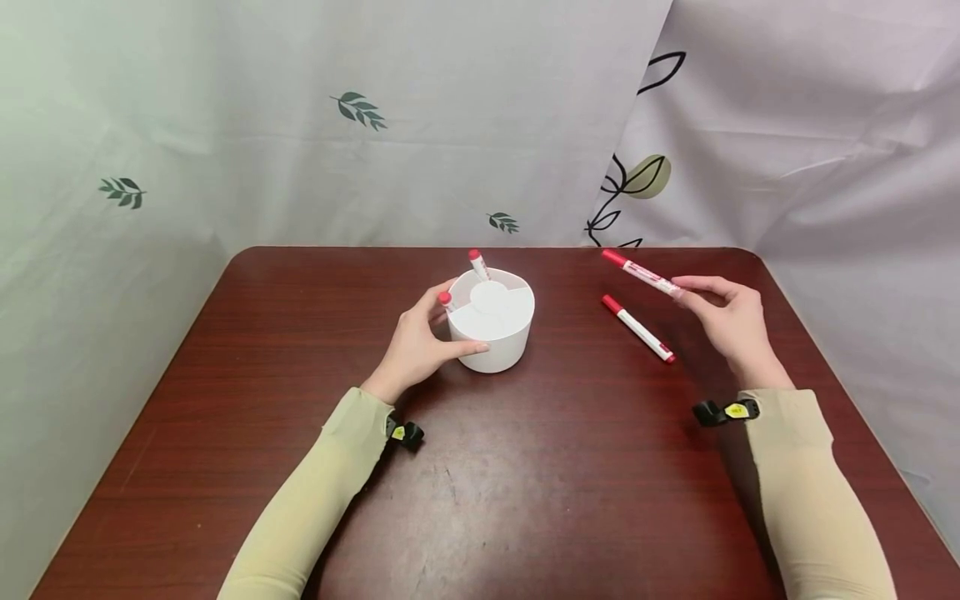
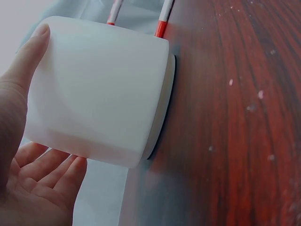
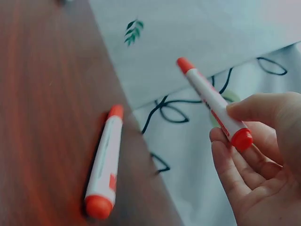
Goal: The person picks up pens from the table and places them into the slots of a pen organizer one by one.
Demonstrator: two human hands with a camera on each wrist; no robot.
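A white round pen holder (image 1: 491, 350) with divided compartments stands on the table, and two red-capped markers (image 1: 478, 265) poke out of its left part. My left hand (image 1: 420, 337) holds the holder from the left, thumb along its front and fingers round the far side. In the left wrist view the holder's plain wall (image 2: 99, 89) fills the middle. Over on the right, my right hand (image 1: 731, 321) pinches a red-and-white marker (image 3: 207, 94) near one end, raised off the table. Below it another marker (image 3: 104, 162) lies on the tabletop.
The dark red-brown wooden table (image 1: 525, 483) has rounded far corners. Pale cloth (image 1: 420, 167) with leaf prints hangs behind it and along the sides. Black bands with yellow labels (image 1: 738, 411) sit at both wrists.
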